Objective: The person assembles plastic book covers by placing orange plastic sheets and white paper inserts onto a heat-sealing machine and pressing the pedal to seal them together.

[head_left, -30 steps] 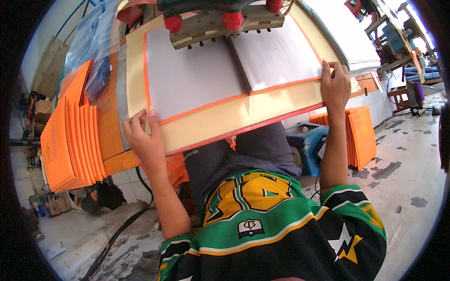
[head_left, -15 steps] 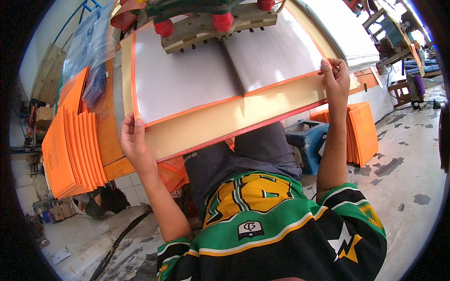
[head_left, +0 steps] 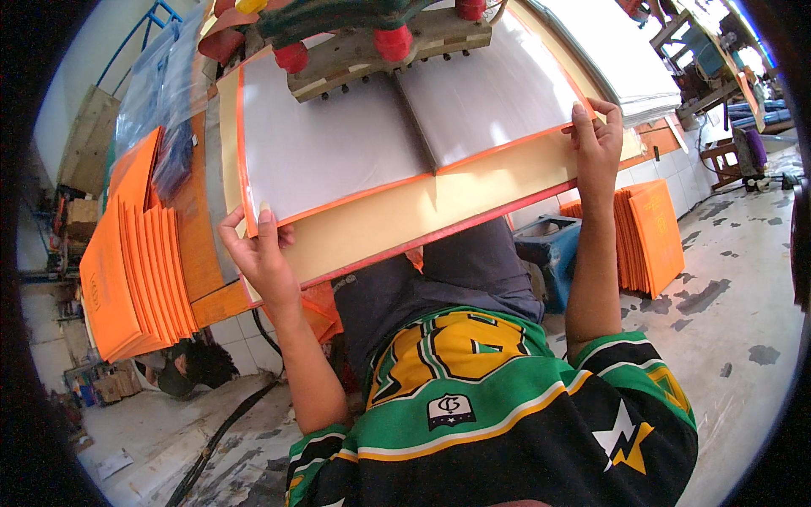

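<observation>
An open orange folder cover (head_left: 329, 156) with white, glossy plastic-like inner faces and a dark centre strip lies on a cream board (head_left: 473, 196) with a red front edge. My left hand (head_left: 269, 258) pinches the near left corner, thumb on top and fingers partly hidden below. At the near right corner, my right hand (head_left: 598, 144) grips the orange edge between thumb and fingers. Over the far part of the cover hangs a press head (head_left: 389, 52) with red round mounts and a bar with small dark pegs beneath, hiding the cover's far middle.
Stacked orange folders (head_left: 139, 279) stand at the left table edge, beside clear plastic sheets (head_left: 160, 93). More orange folders (head_left: 655, 237) stand at right, near a blue stool (head_left: 549, 258). A pile of white sheets (head_left: 617, 59) lies far right. Another person (head_left: 198, 367) shows at lower left.
My left hand has shifted a little to the right, with its fingers spreading under the corner. My right hand has moved slightly left, still on the edge. The cover has barely shifted.
</observation>
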`<state>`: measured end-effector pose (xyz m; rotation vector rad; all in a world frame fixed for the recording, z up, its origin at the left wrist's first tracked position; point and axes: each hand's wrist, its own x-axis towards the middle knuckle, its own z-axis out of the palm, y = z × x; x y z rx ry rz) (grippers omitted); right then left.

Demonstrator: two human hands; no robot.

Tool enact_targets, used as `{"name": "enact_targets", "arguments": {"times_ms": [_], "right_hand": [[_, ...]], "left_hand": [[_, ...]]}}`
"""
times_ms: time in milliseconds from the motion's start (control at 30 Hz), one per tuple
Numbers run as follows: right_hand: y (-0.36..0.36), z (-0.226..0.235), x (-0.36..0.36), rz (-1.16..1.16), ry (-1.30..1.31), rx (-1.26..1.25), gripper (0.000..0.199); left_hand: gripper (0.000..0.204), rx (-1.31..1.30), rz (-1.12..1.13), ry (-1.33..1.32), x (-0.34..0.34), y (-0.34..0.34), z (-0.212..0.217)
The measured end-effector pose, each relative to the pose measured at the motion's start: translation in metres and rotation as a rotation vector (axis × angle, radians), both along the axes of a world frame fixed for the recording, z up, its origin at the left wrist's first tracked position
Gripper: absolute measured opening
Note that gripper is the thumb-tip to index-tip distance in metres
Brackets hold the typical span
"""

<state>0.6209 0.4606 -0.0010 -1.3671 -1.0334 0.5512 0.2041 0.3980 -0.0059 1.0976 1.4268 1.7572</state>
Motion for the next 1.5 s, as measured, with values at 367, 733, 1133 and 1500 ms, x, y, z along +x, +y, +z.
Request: {"name": "enact_targets", "arguments": {"times_ms": [367, 733, 1133, 1500], "right_hand": [[-0.002, 0.006, 0.01, 0.146, 0.085, -0.028, 0.029], [-0.002, 0.0, 0.016, 0.153, 0.019, -0.019, 0.032], [-0.005, 0.007, 0.01, 0.163, 0.029, -0.018, 0.031], [-0.004, 0.002, 0.01, 0.106, -0.004, -0.029, 0.032]], "left_hand": [[0.029, -0.01, 0.018, 0.026, -0.002, -0.002, -0.002], [0.029, -0.021, 0.035, 0.054, 0.0, -0.002, -0.001], [0.026, -0.016, 0.023, 0.061, 0.0, -0.001, 0.0], [0.027, 0.003, 0.019, 0.011, 0.0, -0.002, 0.0]]}}
